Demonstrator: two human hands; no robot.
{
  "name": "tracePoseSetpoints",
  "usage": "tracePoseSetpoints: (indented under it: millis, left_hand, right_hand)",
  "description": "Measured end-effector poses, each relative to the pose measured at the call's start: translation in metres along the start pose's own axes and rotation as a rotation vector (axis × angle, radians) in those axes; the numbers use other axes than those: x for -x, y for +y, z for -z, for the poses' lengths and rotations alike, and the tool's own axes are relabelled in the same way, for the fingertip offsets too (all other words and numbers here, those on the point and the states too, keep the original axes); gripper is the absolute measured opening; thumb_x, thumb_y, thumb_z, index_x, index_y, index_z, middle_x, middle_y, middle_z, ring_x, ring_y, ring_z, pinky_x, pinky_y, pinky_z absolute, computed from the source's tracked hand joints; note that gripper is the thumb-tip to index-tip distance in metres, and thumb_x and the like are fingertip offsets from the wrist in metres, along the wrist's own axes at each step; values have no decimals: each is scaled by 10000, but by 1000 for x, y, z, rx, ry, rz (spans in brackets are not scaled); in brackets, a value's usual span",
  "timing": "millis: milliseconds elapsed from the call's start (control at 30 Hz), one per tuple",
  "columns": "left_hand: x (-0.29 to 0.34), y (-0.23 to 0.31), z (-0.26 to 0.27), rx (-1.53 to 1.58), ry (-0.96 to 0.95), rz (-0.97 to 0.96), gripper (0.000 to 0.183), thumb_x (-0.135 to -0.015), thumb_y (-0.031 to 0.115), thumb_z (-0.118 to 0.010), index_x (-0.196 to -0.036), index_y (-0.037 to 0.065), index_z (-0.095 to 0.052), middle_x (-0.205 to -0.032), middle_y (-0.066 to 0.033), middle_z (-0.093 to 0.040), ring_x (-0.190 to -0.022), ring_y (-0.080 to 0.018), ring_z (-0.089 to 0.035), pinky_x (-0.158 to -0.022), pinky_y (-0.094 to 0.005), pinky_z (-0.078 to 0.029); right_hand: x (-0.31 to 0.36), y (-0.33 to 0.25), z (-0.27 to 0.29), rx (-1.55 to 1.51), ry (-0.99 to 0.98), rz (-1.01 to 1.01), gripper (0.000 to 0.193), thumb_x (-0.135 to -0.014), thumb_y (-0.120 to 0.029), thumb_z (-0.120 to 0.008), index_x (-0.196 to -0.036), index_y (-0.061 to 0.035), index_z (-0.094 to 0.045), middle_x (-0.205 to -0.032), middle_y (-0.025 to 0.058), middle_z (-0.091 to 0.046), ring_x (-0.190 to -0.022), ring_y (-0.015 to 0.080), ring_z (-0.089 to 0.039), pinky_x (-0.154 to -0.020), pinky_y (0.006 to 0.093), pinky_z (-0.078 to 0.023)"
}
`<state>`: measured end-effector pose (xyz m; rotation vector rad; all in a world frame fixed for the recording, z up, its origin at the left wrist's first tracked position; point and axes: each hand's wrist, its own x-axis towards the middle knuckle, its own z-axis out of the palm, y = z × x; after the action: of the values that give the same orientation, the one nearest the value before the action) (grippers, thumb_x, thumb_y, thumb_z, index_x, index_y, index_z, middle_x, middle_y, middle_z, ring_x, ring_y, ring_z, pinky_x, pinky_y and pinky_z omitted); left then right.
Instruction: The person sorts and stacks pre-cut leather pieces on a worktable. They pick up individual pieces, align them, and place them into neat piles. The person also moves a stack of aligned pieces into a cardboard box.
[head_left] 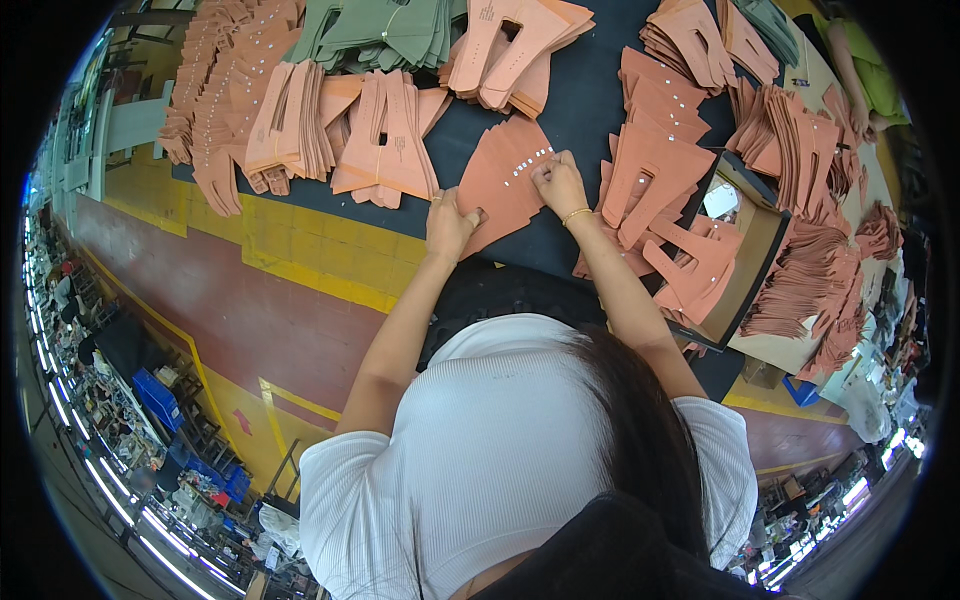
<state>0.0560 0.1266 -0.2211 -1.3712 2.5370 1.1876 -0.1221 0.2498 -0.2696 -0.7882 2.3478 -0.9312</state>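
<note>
A fanned stack of salmon-orange cut pieces [497,172] lies in front of me, with a slanting row of small white stickers across it. My left hand [452,224] grips its lower left edge, thumb on top and fingers partly hidden. At the upper right edge, my right hand [560,186] is closed in a pinch on the stack, close to the end of the sticker row. Whether a loose sticker is between those fingertips cannot be made out. Just left of the stack is a bundle of slotted orange pieces [384,150] tied with a band.
Green cut pieces [385,35] lie at the back of the dark table [455,150]. More orange stacks [650,170] spread to the right, beside an open dark-edged box [745,270]. Long overlapping rows of orange pieces [225,90] cover the left end. Another person's arm [850,80] shows at far right.
</note>
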Motion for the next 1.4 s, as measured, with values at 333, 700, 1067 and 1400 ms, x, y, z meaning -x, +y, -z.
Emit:
tracePoseSetpoints:
  millis: [333,700,1067,1400]
  left_hand:
    - [7,3,4,-38,9,-4,496,-713,226,-792,-1094,-31,-604,-1100,-228,-604,-1044,-390,-583,-893,-428,-478]
    - [12,-8,2,-37,21,-27,443,-706,186,-793,-1023,-45,-588,-1045,-230,-597,-1008,-395,-565,-885,-446,-461]
    - [19,-10,0,-27,35,-38,384,-754,124,-752,-1038,-20,-537,-1074,-225,-564,-1030,-397,-533,-900,-448,-436]
    - [21,-23,0,-5,39,-22,550,-766,130,-746,-1244,-41,-535,-1152,-215,-539,-1087,-380,-527,-935,-419,-439]
  right_hand:
    - [-1,-1,2,23,-19,-9,181,-784,-159,-718,-770,14,-667,-955,120,-544,-727,210,-619,-739,315,-518]
    - [-3,-2,-4,-16,-46,-59,142,-731,-137,-718,-717,-5,-669,-1007,140,-533,-926,302,-594,-845,372,-504]
    - [-1,0,-9,48,3,16,161,-759,-121,-726,-772,23,-655,-956,129,-531,-759,235,-631,-739,326,-535]
    - [7,-13,-3,-67,88,17,105,-756,-81,-714,-779,-6,-646,-998,125,-516,-928,297,-580,-820,383,-502]
